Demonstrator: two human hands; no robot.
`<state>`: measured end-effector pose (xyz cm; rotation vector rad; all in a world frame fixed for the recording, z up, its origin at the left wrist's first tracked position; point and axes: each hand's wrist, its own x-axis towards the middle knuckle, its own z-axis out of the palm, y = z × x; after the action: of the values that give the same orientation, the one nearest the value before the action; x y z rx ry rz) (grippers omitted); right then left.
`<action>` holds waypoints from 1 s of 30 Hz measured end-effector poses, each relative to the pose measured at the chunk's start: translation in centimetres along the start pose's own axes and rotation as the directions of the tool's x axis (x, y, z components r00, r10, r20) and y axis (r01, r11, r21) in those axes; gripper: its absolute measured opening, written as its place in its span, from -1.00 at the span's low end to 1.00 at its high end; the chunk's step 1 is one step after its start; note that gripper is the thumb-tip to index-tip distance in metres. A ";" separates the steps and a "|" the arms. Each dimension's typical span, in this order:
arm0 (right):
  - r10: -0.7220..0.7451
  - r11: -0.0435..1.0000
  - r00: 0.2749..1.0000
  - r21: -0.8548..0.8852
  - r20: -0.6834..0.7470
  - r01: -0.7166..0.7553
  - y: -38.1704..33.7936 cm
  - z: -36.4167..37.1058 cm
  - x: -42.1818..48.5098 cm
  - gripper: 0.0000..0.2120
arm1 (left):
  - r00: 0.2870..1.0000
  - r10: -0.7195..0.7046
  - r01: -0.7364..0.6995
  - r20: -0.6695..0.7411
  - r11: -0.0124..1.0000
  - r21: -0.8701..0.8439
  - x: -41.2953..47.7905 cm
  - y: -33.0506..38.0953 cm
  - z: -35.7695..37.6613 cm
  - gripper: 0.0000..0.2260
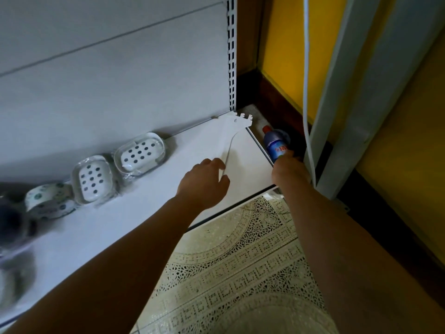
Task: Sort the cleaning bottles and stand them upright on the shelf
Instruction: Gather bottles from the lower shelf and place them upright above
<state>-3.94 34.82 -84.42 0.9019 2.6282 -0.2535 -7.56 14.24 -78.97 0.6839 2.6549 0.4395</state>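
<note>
My left hand (204,182) and my right hand (289,169) are bare. The left forearm (134,242) and the right forearm (325,232) are bare too, as far as they can be seen. Under them is a pale cream cloth (240,273), which seems to be my clothing. It is printed with fine dark specks in straight bands and curved arcs.

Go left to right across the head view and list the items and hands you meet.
From left: patterned packet → first soap dish → second soap dish → left hand → blue bottle, gripped by the right hand.
</note>
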 end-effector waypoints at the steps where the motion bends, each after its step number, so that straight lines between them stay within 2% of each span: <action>1: 0.054 0.998 0.999 0.021 -0.004 -0.054 -0.2 -0.1 -0.4 -0.52 | 1.000 -0.004 0.004 0.001 1.000 0.003 -0.1 -0.1 -0.1 -0.64; 3: 0.131 0.991 0.991 -0.024 -0.027 -0.132 -0.6 -0.4 -0.9 -0.41 | 1.000 -0.008 0.008 -0.005 1.000 0.008 -0.2 -0.3 -0.1 -0.64; 5: 0.129 0.992 0.988 -0.001 -0.089 -0.130 -0.9 -1.1 -1.6 -0.38 | 1.000 -0.010 0.010 -0.015 1.000 -0.001 -0.3 -0.3 -0.3 -0.64; 9: -0.040 0.986 0.976 -0.166 -0.212 0.005 -1.2 -2.0 -1.8 -0.44 | 1.000 -0.002 0.002 -0.015 1.000 -0.029 -0.4 0.3 -0.5 -0.65; 13: -0.070 0.989 0.984 -0.136 -0.163 0.048 -1.5 -3.3 -2.2 -0.58 | 1.000 -0.007 0.006 -0.017 0.998 -0.059 -0.4 1.0 -0.6 -0.65; 18: -0.201 0.931 0.919 -0.358 -0.339 0.072 -1.4 -4.4 -3.8 -0.46 | 0.999 -0.037 0.034 -0.023 0.991 -0.129 -0.7 1.8 -0.8 -0.65; 20: -0.217 0.944 0.890 -0.319 -0.400 0.087 -0.9 -4.8 -4.9 -0.45 | 0.998 -0.054 0.049 -0.031 0.989 -0.142 -0.9 1.9 -1.0 -0.65; 23: -0.090 0.989 0.879 0.064 -0.469 0.135 -0.2 -5.9 -7.4 -0.48 | 0.994 -0.095 0.085 -0.057 0.984 -0.160 -1.3 1.6 -1.8 -0.66; 25: -0.004 0.916 0.855 0.341 -0.519 0.212 0.2 -6.2 -9.0 -0.55 | 0.991 -0.117 0.103 -0.068 0.977 -0.184 -1.8 1.2 -2.3 -0.67; 28: 0.047 0.779 0.837 0.545 -0.544 0.310 0.9 -6.3 -10.7 -0.53 | 0.989 -0.119 0.099 -0.091 0.975 -0.199 -2.6 1.2 -3.2 -0.67; 30: 0.072 0.665 0.843 0.656 -0.532 0.357 1.1 -6.6 -12.1 -0.50 | 0.987 -0.125 0.093 -0.097 0.955 -0.283 -3.3 2.2 -4.4 -0.67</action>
<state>3.91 30.75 -73.80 1.0973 3.1358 -1.4053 -5.82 13.55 -73.36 0.4344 2.6446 0.8224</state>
